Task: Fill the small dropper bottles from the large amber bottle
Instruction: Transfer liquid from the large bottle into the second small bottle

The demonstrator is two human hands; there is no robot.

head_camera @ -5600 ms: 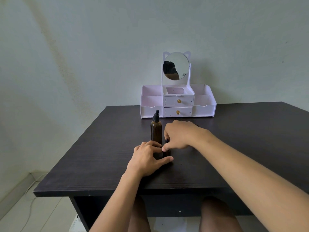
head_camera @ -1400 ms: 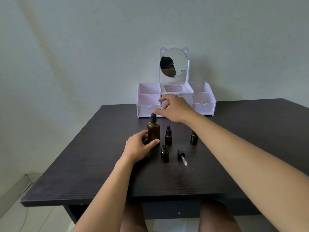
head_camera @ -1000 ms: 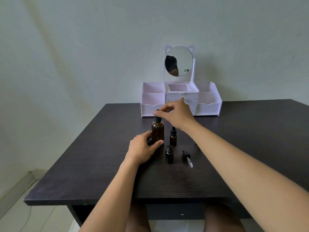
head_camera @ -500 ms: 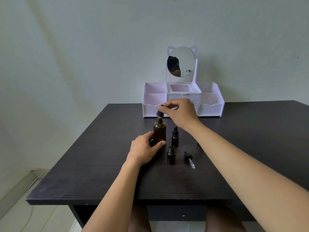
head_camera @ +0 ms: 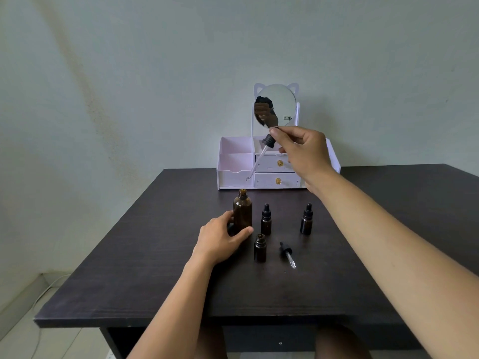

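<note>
Holding the large amber bottle near its bottom, the left hand has its thumb and fingers curled round the glass. The bottle stands up straight on the dark table. Its top is open, with no cap on it.

Just to the right, and a bit nearer to the person, stands the open small bottle. Its top is off too, so it looks ready to be filled. Behind it stands the middle small bottle, right beside the big one, and its black cap is on. A little more to the right, the small dropper lies flat on the table. I think it belongs to the open small bottle. Further right, well apart from the others, stands the last small bottle, with its cap on.

Up above, the right hand pinches the black top of the big dropper between thumb and fingers. The glass tube tilts down and to the left. Its tip is out of the big bottle, up in the air in front of the white box with a mirror. I cannot tell if there is any liquid in the tube.

So the job looks like it is near the start. Two tops are off and the dropper is out. Nothing is going into a small bottle yet. The glass is too dark to show how full any bottle is. I think all three small bottles are left to fill, and two of them need their caps taken off first.
</note>
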